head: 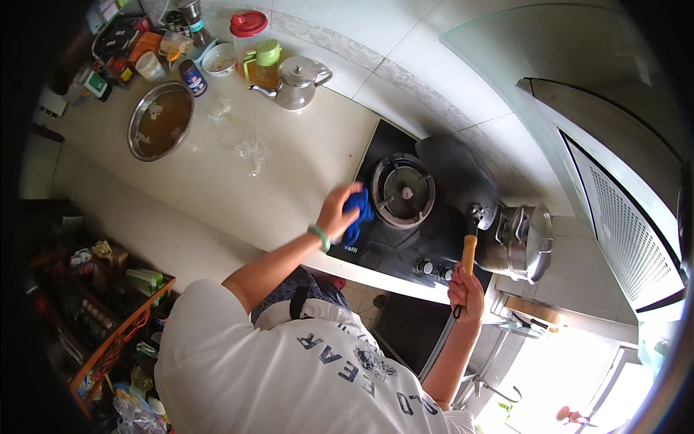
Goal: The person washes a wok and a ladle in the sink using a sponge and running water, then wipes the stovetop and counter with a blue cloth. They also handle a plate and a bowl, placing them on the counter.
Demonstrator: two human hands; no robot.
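My left hand point(337, 212), with a green bangle at the wrist, grips a bunched blue cloth point(355, 225) against the left edge of the black glass gas hob point(374, 249). The wooden handle point(468, 254) of a dark wok point(454, 165) is in the grasp of my right hand point(467, 293). The wok is tilted up on its side to the right of the round burner point(406, 190), leaving that burner's pan support uncovered. Two control knobs point(425, 267) sit at the hob's front. Whether the wok touches the hob cannot be told.
A lidded steel pot point(523, 244) stands right of the wok, below the range hood point(623, 217). On the counter point(282, 179) are a steel kettle point(299, 84), a green-lidded oil jug point(267, 59), a crumpled plastic bag point(238, 138) and a steel basin point(161, 120) of brownish liquid.
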